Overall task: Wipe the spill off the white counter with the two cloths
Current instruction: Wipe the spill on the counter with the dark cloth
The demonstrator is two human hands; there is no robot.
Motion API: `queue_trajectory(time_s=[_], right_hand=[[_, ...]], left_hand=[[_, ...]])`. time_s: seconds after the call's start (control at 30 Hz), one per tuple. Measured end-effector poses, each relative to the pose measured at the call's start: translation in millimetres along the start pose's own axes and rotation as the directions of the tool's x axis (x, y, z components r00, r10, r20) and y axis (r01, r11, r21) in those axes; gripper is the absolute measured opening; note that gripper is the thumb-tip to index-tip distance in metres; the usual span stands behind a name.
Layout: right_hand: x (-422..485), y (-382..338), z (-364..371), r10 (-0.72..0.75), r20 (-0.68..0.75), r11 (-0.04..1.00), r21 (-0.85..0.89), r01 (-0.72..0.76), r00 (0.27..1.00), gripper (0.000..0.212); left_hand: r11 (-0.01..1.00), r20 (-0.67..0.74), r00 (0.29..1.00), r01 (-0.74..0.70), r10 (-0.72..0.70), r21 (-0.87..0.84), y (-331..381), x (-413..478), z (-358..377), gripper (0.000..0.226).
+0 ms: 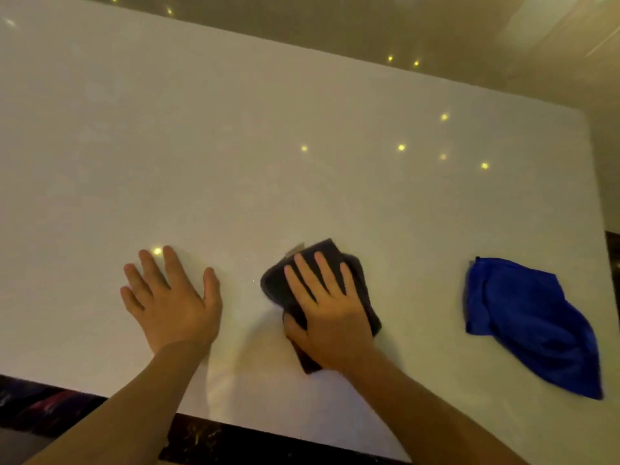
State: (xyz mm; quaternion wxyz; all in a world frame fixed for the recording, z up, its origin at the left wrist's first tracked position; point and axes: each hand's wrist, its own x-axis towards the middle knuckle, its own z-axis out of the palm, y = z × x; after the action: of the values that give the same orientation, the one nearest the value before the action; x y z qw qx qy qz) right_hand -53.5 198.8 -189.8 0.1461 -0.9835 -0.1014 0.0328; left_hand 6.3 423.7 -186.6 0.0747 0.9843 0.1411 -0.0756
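Observation:
The white counter point(235, 146) fills most of the view. A folded dark grey cloth point(278, 283) lies near its front edge, and my right hand point(330, 313) presses flat on top of it, thumb curled around the cloth's left side. To the left, my left hand point(169, 297) rests flat on the bare counter with fingers spread, holding nothing. A crumpled blue cloth point(526, 320) lies by itself at the right, apart from both hands. A few tiny specks glint on the counter between the hands; I can make out no distinct spill.
The counter's front edge point(235, 424) runs diagonally below my forearms, with dark patterned floor beneath. Its right edge point(600, 196) passes close to the blue cloth. Small ceiling lights reflect as yellow dots on the glossy surface.

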Motion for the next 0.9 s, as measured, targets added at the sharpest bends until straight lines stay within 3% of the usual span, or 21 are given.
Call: queue_trajectory(time_s=[0.13,0.27,0.4,0.43,0.5,0.57,0.63,0.73,0.8,0.9], right_hand=[[84.7,81.0,-31.3,0.167,0.007,0.982,-0.087,-0.166,0.986,0.068],[108.6,117.2,-39.2,0.232,-0.024,0.967,-0.1,-0.234,0.972,0.07],[109.3,129.4,-55.7,0.32,-0.023,0.946,0.058,-0.319,0.947,0.079],[107.8,136.6,-62.0,0.429,-0.048,0.899,0.122,-0.421,0.902,0.081],[103.1,146.4,-72.4,0.668,-0.064,0.738,0.185,-0.649,0.742,0.08],[99.8,146.6,-78.0,0.748,0.005,0.644,0.237,-0.727,0.664,0.067],[104.4,145.1,-83.4,0.75,0.112,0.571,0.389,-0.723,0.652,0.052],[112.1,148.0,-100.5,0.721,0.328,0.351,0.587,-0.73,0.61,0.039],[112.3,152.2,-117.7,0.659,0.412,0.217,0.698,-0.683,0.63,0.025],[102.6,175.7,-153.5,0.636,0.373,0.07,0.844,-0.532,0.675,0.024]], left_hand=[[1.0,-0.018,1.0,-0.004,0.005,0.017,-4.9,4.6,12.5,0.081],[0.998,-0.021,0.998,-0.051,0.052,0.039,-5.5,13.7,23.6,0.069],[0.992,-0.129,0.984,-0.118,0.122,0.04,9.5,10.7,12.8,0.06],[0.986,-0.141,0.976,-0.164,0.166,0.026,29.9,9.0,6.5,0.056],[0.951,-0.136,0.943,-0.31,0.304,-0.02,87.8,3.5,-2.3,0.048],[0.912,-0.048,0.927,-0.374,0.372,-0.169,156.8,-3.3,-5.9,0.046],[0.93,0.079,0.961,-0.234,0.266,-0.285,219.3,-3.4,-8.4,0.052],[0.97,0.299,0.944,-0.071,0.14,-0.231,265.6,6.5,-11.5,0.052],[0.96,0.38,0.902,-0.111,0.207,-0.259,278.9,17.8,-18.0,0.045],[0.798,0.422,0.805,-0.102,0.418,-0.594,305.2,32.7,-40.0,0.037]])
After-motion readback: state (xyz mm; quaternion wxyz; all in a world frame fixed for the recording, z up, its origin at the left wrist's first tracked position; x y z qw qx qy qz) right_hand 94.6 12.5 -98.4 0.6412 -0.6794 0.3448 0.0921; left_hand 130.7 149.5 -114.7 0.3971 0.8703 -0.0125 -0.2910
